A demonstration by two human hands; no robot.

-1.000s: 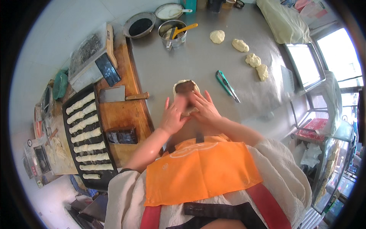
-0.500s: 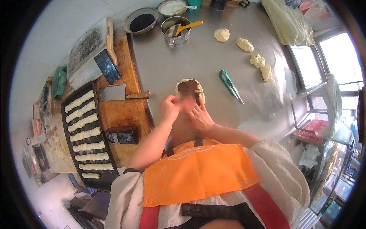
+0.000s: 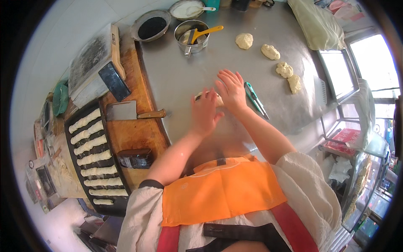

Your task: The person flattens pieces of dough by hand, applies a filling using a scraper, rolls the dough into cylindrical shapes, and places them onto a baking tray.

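Observation:
A roll of pale dough (image 3: 204, 95) lies on the steel counter (image 3: 180, 75), mostly hidden under my hands. My left hand (image 3: 204, 114) lies flat with its fingers spread at the roll's near side. My right hand (image 3: 231, 90) presses flat on top of the roll, fingers apart and pointing away from me. Neither hand grips anything. Several dough lumps (image 3: 244, 40) sit farther off on the counter to the right.
A green-handled tool (image 3: 255, 99) lies right of my right hand. A cleaver (image 3: 126, 111) rests on the wooden board (image 3: 134, 134). A black tray (image 3: 79, 164) holds several dough sticks. A metal pot (image 3: 192, 35) with a yellow spatula, a bowl of dark filling (image 3: 151, 27) and a white-filled bowl (image 3: 187, 8) stand at the far edge.
The open dough with dark filling has been closed into a roll. Both hands went from pinching it with fingertips to lying flat over it and have moved away from me.

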